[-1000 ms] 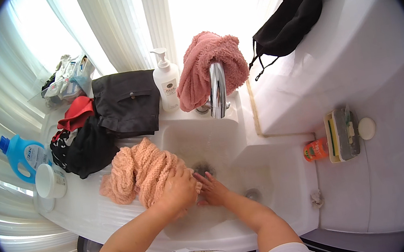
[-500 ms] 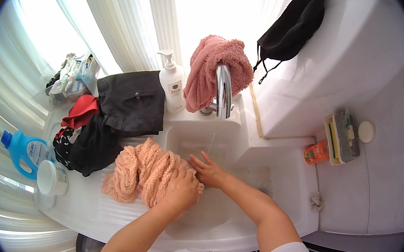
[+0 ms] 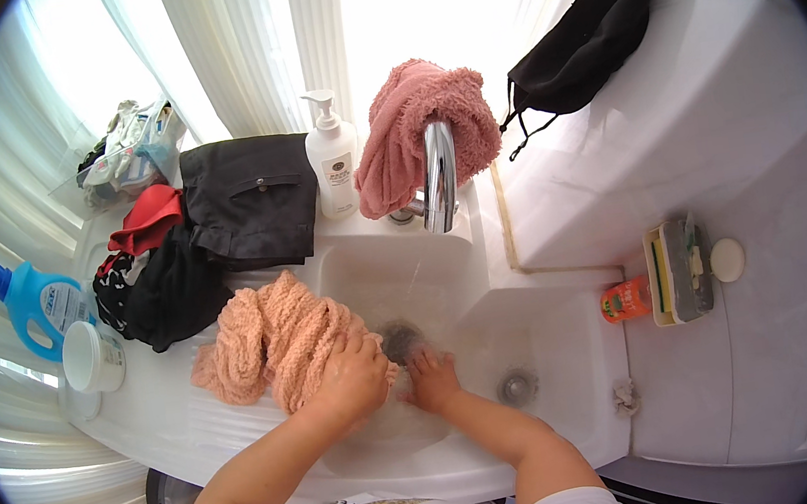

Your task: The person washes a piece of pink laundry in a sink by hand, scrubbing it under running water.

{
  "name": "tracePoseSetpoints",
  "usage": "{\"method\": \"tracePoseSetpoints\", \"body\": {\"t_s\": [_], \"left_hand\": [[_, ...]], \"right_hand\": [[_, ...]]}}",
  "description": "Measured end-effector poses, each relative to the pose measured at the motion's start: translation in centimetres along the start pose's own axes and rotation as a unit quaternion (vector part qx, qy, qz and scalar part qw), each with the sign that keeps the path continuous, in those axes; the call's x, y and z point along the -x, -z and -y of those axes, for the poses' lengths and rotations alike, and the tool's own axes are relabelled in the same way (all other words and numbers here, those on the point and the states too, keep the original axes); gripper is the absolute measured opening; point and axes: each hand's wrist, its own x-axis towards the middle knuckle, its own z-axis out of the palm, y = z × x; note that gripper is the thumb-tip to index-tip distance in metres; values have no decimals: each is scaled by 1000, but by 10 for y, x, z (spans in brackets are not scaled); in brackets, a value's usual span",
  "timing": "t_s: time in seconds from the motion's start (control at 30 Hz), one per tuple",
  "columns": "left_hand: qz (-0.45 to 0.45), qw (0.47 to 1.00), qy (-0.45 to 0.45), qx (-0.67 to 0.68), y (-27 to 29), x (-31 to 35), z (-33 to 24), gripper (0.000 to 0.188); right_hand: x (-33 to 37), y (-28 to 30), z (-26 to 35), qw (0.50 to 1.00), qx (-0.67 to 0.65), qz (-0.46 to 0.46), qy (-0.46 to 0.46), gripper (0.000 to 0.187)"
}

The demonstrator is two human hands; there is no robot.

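Observation:
A bunched peach chunky-knit piece point(image 3: 282, 332) lies over the sink's left edge and the ribbed drainboard. My left hand point(image 3: 352, 369) is closed on its right end, fingers curled over the knit. Down in the white sink point(image 3: 397, 283), my right hand point(image 3: 432, 379) is empty with its fingers apart, just right of the knit. By its fingertips there is a dark round patch point(image 3: 400, 341) that I cannot make out clearly. A thin stream of water falls from the chrome faucet point(image 3: 438, 177), which has a fuzzy pink towel point(image 3: 427, 113) draped over it.
Left of the faucet stand a white pump bottle point(image 3: 333, 160), folded dark trousers point(image 3: 252, 205), black clothing point(image 3: 172, 295), a red cloth point(image 3: 148, 220), a white tub point(image 3: 92, 358) and a blue detergent bottle point(image 3: 46, 308). On the right wall hang a black mask point(image 3: 589, 43) and a sponge holder point(image 3: 678, 274).
My right hand has moved down, nearer me, in the sink, and the dark patch and the drain now show. My left hand stays on the knit. The whole view has shifted slightly.

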Motion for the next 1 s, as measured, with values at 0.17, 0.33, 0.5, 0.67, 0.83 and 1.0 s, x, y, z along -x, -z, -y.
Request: {"method": "tracePoseSetpoints", "body": {"t_s": [0.17, 0.33, 0.5, 0.67, 0.83, 1.0], "left_hand": [[-61, 998, -17, 10, 0, -1, 0, 28], [-101, 994, 5, 44, 10, 3, 4, 28], [-175, 975, 54, 125, 46, 9, 21, 4], [-248, 940, 115, 204, 53, 35, 60, 2], [-276, 942, 78, 173, 47, 28, 42, 3], [-273, 950, 66, 137, 38, 22, 36, 5]], "right_hand": [[-10, 6, -7, 986, -117, 47, 106, 70], [-11, 51, 31, 652, -747, 120, -48, 90], [16, 93, 55, 523, -844, 100, 67, 92], [18, 68, -37, 887, -459, -42, 15, 80], [42, -27, -92, 825, -238, -33, -511, 87], [11, -7, -21, 874, -295, 22, -386, 87]]}}
